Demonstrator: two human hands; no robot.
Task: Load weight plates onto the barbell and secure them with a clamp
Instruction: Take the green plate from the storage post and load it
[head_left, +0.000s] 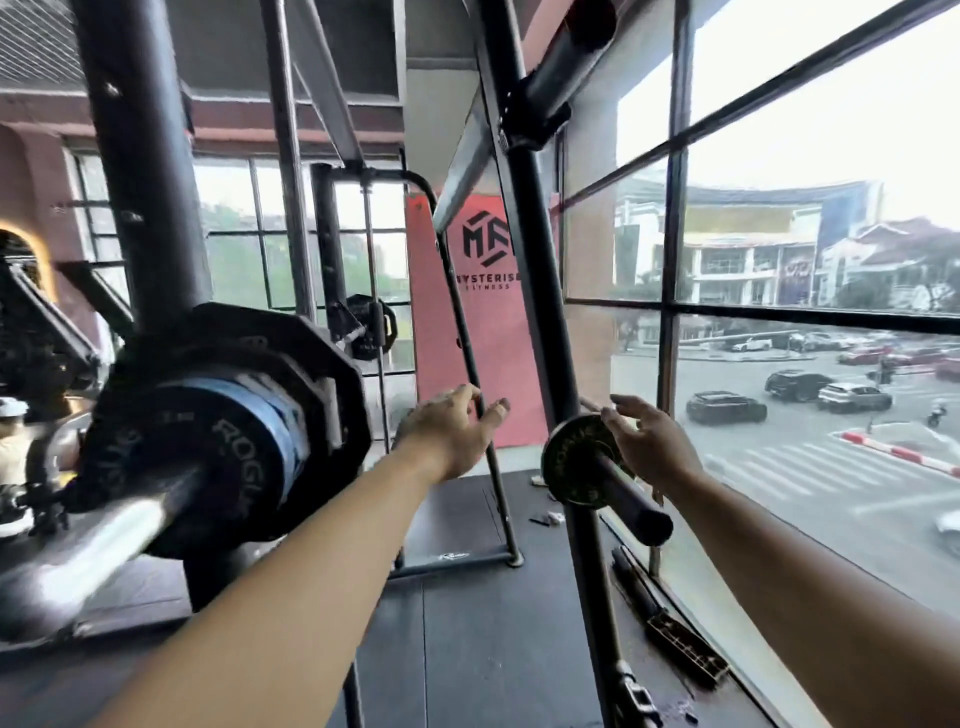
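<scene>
Left hand (451, 435) hovering open, empty. Right hand (650, 446) open, fingers touching small black round weight plate (577, 460) sitting on black storage peg (631, 500). Loaded steel barbell (104, 540) lying far left.

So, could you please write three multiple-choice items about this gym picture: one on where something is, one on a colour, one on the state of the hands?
1. Where is the small plate?
A. on the floor
B. on a storage peg of the rack
C. on the barbell

2. What colour is the band on the barbell sleeve?
A. blue
B. red
C. yellow

3. How are the hands?
A. both closed on the plate
B. both open, holding nothing
C. the left holds a clamp

Answers:
1 B, the plate sits on the peg by the upright.
2 A, the band shows blue.
3 B, the left hand is open in the air; the right hand has its fingers spread at the plate's rim.
</scene>
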